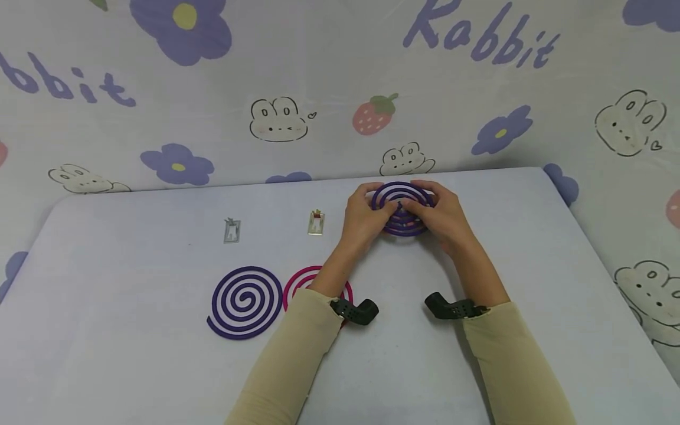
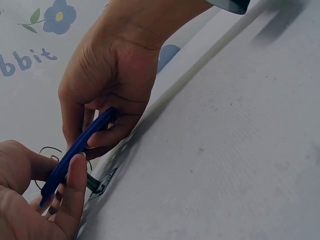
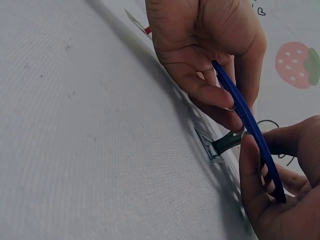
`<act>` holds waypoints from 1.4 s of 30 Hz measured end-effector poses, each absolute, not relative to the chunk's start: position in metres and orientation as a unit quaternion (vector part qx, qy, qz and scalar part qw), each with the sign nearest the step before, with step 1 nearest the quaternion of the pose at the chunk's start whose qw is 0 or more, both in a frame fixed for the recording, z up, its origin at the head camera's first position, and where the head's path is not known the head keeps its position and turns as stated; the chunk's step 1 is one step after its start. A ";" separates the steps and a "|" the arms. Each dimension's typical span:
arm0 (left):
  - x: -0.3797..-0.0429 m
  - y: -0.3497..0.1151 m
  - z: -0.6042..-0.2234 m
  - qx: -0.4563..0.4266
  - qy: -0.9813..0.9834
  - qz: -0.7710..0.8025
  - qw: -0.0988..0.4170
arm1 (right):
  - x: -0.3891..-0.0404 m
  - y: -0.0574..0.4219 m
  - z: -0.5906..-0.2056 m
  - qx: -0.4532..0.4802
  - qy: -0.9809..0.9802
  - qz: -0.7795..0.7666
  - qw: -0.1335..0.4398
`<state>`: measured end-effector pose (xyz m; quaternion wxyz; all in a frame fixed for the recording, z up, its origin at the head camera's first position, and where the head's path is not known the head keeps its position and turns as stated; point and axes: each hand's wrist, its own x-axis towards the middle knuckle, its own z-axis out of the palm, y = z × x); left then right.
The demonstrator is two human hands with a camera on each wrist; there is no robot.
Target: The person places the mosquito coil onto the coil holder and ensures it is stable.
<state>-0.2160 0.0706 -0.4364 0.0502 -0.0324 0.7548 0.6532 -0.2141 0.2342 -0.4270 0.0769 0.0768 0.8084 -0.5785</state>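
Observation:
Both hands hold a dark blue-purple mosquito coil [image 1: 402, 234] near the back edge of the table. My left hand [image 1: 363, 219] grips its left side, and my right hand [image 1: 445, 217] grips the right side. The thumbs meet near the coil's centre. Beneath the coil, a small metal coil stand [image 3: 212, 149] shows in both wrist views, its upright tab rising towards the coil. Fingers hide where tab and coil come together, so I cannot tell whether they touch. In the wrist views the coil [image 2: 75, 152] is seen edge-on and tilted.
Two more stands lie left of the hands: a plain silver stand [image 1: 232, 231] and a stand with a red-topped tab [image 1: 316, 224]. Nearer the front lie a purple coil [image 1: 245, 301] and a pink coil [image 1: 285, 293], the pink partly under the left forearm. A patterned cloth hangs behind.

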 end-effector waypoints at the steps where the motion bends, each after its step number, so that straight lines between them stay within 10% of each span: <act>1: -0.216 0.071 -0.437 -0.032 0.755 0.653 0.050 | -0.214 0.234 -0.427 0.078 0.808 -0.578 0.077; 42: -0.216 0.068 -0.432 -0.040 0.773 0.631 0.055 | -0.216 0.231 -0.420 0.098 0.810 -0.569 0.104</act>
